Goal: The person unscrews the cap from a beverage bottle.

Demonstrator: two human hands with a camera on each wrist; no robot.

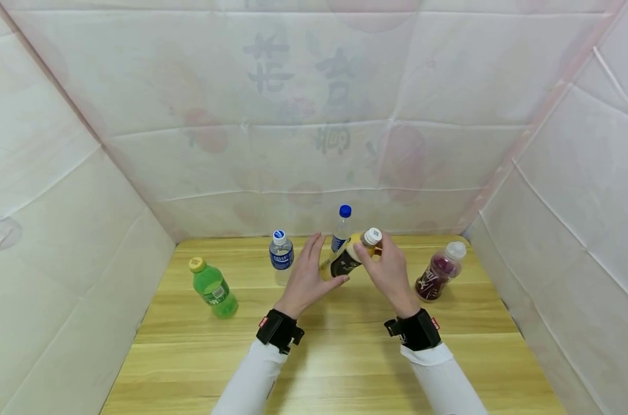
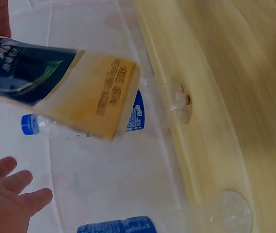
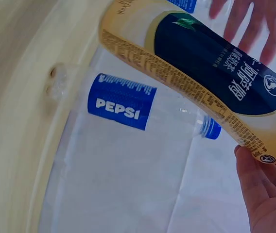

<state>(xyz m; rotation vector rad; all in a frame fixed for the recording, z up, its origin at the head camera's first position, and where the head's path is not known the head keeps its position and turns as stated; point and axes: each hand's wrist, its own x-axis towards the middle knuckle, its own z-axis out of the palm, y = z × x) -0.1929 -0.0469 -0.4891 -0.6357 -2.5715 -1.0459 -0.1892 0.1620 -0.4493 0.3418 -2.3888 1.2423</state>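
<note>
Green plastic makes up the leftmost bottle (image 1: 215, 291), yellow-capped and upright on the wooden table (image 1: 345, 357). Right of it stands a clear bottle with a blue label (image 1: 281, 257), just beside my left hand (image 1: 305, 276). That hand's fingers are spread wide near the lower end of a yellow drink bottle (image 1: 346, 260); I cannot tell whether my thumb touches it. Behind it stands the blue-capped Pepsi bottle (image 3: 122, 102). I hold the yellow drink bottle tilted above the table, white cap up to the right, gripped near its neck by my right hand (image 1: 390, 272). Farthest right stands a purple bottle (image 1: 438, 276).
</note>
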